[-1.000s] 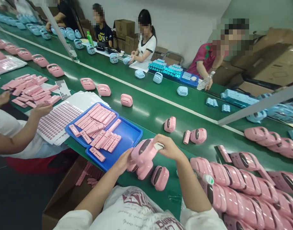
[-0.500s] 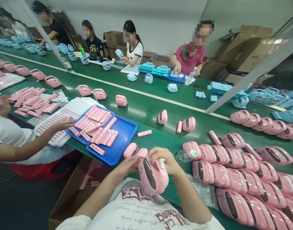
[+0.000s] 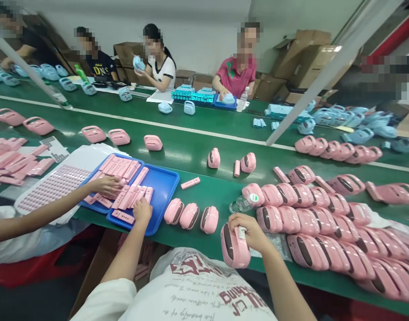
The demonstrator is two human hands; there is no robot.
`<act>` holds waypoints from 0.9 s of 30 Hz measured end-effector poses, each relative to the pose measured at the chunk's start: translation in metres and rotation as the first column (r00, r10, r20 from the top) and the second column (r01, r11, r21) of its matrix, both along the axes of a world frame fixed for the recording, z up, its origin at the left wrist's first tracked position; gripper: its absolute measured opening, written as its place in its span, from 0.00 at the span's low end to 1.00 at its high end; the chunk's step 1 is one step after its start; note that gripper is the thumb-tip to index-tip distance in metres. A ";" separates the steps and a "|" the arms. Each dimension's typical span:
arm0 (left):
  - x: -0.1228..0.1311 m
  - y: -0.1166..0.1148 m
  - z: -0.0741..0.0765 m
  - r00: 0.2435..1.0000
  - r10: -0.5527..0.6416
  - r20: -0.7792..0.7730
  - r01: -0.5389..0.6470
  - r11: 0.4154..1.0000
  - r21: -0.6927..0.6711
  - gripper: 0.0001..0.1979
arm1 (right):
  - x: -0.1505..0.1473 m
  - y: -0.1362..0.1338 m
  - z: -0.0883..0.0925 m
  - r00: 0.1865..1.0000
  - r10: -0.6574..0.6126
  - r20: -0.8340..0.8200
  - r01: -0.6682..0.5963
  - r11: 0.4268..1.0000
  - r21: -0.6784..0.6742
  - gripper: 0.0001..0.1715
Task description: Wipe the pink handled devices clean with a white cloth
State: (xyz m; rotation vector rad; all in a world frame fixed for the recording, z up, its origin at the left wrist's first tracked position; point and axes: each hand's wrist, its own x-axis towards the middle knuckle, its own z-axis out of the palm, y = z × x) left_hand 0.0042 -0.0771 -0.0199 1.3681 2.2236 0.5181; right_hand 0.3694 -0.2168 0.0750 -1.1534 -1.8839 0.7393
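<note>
My right hand (image 3: pixel 250 232) is closed round a pink handheld device (image 3: pixel 235 247) at the near table edge, with a small white piece under the thumb. My left hand (image 3: pixel 142 209) reaches into the blue tray (image 3: pixel 164 186) and rests on the pink strips (image 3: pixel 128 196) lying in it. Its fingers are hidden behind the back of the hand. A co-worker's hand (image 3: pixel 107 183) also lies on the strips in the same tray.
Three pink devices (image 3: pixel 190 216) stand in a row beside the tray. A big pile of pink devices (image 3: pixel 324 223) fills the right side, with a plastic bottle (image 3: pixel 240 205) at its left end. A loose strip (image 3: pixel 190 183) lies on the green belt (image 3: pixel 191 154). Several people work across it.
My left hand let go of the pink device and moved left into the blue tray. My right hand kept the device and lowered it to the table edge. The co-worker's hand moved into the tray.
</note>
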 end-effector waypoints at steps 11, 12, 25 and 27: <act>0.007 0.008 0.031 0.869 -0.039 0.492 0.101 0.990 -0.099 0.05 | 0.013 -0.024 -0.075 0.778 -0.196 0.597 0.345 0.927 -0.145 0.21; 0.013 0.005 0.037 0.841 -0.050 0.538 0.113 0.990 -0.085 0.07 | 0.014 -0.022 -0.078 0.773 -0.209 0.599 0.362 0.921 -0.145 0.21; 0.112 -0.055 0.140 0.048 -0.270 0.962 0.506 0.837 0.209 0.22 | 0.042 -0.021 -0.023 0.671 -0.514 0.534 0.698 0.681 -0.221 0.21; 0.122 -0.063 0.144 -0.050 -0.262 0.964 0.523 0.815 0.248 0.22 | 0.031 -0.004 0.004 0.648 -0.553 0.524 0.720 0.668 -0.186 0.23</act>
